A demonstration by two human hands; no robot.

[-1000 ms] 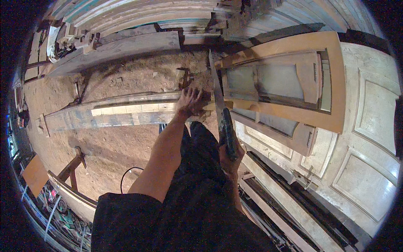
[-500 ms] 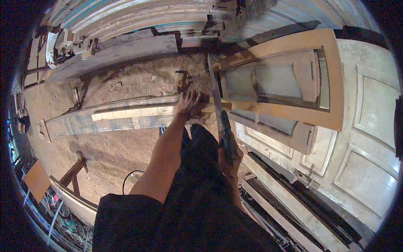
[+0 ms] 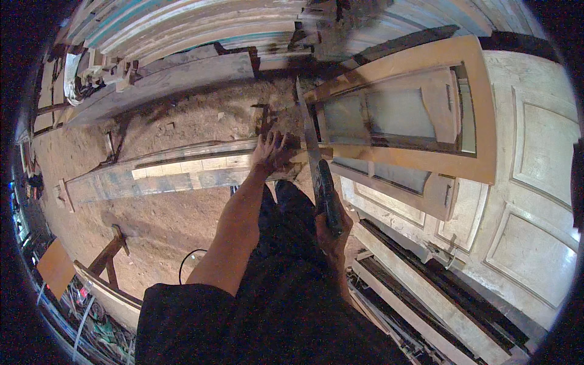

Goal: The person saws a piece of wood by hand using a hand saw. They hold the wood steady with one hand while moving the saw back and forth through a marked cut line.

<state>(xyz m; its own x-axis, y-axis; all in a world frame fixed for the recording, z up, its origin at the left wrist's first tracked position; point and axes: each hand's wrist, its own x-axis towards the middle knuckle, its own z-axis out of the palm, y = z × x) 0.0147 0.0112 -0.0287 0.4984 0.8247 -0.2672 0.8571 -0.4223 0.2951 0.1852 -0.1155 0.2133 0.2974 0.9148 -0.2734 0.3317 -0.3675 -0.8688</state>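
My right hand (image 3: pixel 334 230) is wrapped round the dark handle of a handsaw (image 3: pixel 312 139), whose long blade points away from me, past the right end of a pale wooden strip (image 3: pixel 201 166). Pencil-like lines cross that strip. It lies along a long, worn board (image 3: pixel 109 182). My left hand (image 3: pixel 269 152) rests on the wood near its right end, fingers spread, just left of the blade. Whether the saw's teeth touch the wood cannot be made out.
Wooden frames with panes (image 3: pixel 401 115) and a white panelled door (image 3: pixel 535 158) lean at the right. Boards (image 3: pixel 426 286) lie at the lower right. More timber (image 3: pixel 201 24) is stacked along the far side. A small wooden trestle (image 3: pixel 109 258) stands at the lower left on the dirt floor (image 3: pixel 164 225).
The saw and both hands stay in nearly the same places. The whole view has shifted very slightly.
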